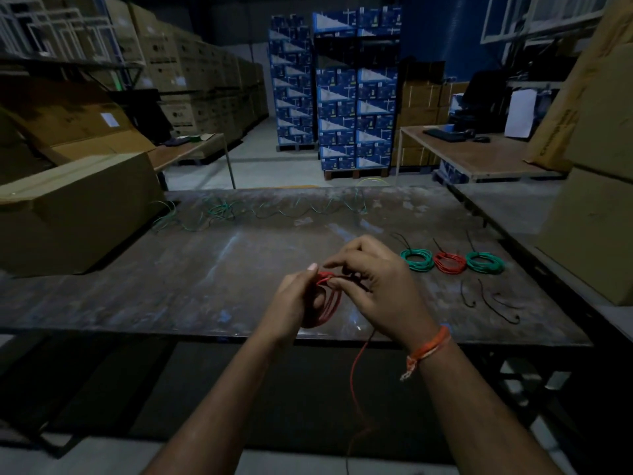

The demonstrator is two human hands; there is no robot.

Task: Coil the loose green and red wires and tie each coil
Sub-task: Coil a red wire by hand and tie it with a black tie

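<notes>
Red wire coil (pixel 328 303): held above the near edge of the metal worktable (pixel 212 269), between both hands. Thin insulated wire, light and springy by the look of it; loops likely to fan open if the pinch slackens, and the smooth jacket may slip. Best hold judged to be across the whole bundle at one spot, right where the tie goes.

Left hand (pixel 294 299): fingers curled round the coil's left side, thumb up against the top of the loops, clamping them together.

Right hand (pixel 373 286): fingers bent and close together, pinching at the top of the coil, where a thin dark strand, probably a tie, shows beside the fingertips. Exact contact too small to tell.

Loose red tail (pixel 356 375) hangs from the hands below the table edge; soft, no weight to speak of.

Three tied coils lie in a row to the right: green coil (pixel 417 259), red coil (pixel 449 262), second green coil (pixel 485 262). Spare black ties (pixel 493 301) lie just in front of them. Loose green wire (pixel 260 210) sprawls along the far edge, not yet coiled.
</notes>
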